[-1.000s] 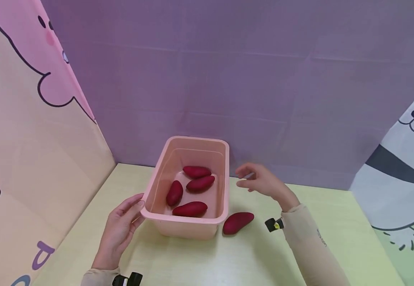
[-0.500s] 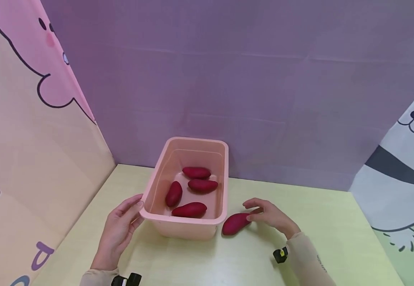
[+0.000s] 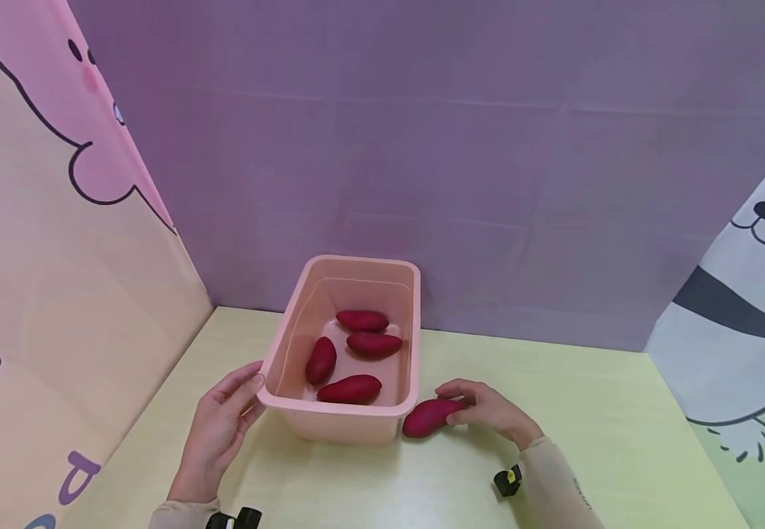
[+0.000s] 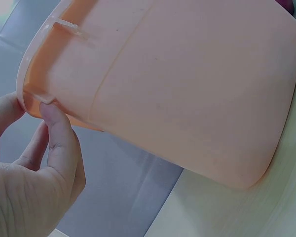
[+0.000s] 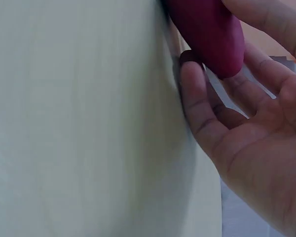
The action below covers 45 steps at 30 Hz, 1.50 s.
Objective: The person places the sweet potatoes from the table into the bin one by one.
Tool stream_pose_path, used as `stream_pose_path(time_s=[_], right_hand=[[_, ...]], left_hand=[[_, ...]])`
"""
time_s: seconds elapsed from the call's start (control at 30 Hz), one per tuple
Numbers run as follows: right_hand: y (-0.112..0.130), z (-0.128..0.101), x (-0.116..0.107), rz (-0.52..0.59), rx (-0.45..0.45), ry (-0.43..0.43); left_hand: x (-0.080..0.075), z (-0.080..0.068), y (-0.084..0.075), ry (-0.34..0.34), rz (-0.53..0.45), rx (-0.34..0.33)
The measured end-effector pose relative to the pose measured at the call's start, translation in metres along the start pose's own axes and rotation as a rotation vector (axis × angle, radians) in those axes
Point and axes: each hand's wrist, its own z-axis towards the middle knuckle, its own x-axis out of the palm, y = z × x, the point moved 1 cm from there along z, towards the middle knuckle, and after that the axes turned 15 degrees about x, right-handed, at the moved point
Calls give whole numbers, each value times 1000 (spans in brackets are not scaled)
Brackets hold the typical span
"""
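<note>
A pink plastic bin (image 3: 339,427) stands on the table with several dark red sweet potatoes (image 3: 350,389) lying apart on its floor. My left hand (image 3: 220,426) pinches the bin's near left rim between thumb and fingers; the left wrist view shows the thumb against the bin's outer wall (image 4: 187,98). Just right of the bin's near corner, my right hand (image 3: 491,413) grips the right end of one more sweet potato (image 3: 425,418). In the right wrist view, the thumb and fingers sit around this sweet potato (image 5: 209,39), close to the tabletop.
The pale yellow table (image 3: 594,411) reaches back to a purple cloth wall (image 3: 461,162). Printed cartoon panels stand on the left (image 3: 58,272) and right (image 3: 746,316). A small black device (image 3: 508,481) sits at the right wrist.
My right hand has come down from beside the bin's right rim and taken hold of the sweet potato, which has shifted slightly left. One sweet potato inside the bin has turned. The left hand stays put.
</note>
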Motion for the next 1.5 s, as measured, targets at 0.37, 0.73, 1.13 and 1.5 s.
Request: stream_pose_path(time_s=[0.37,0.73,1.13,1.5], right_hand=[[-6,-3,1,58,31,1],[-11,-13,-19,133,64,-96],[18,-27,-43,169,48,-178],[58,-35,-59,325,13,-254]], left_hand=[[0,-1,0,13,-3,12],[-2,-3,1,16,-19,13],[-3,-2,2,10,-26,7],[-2,-1,2,12,-21,13]])
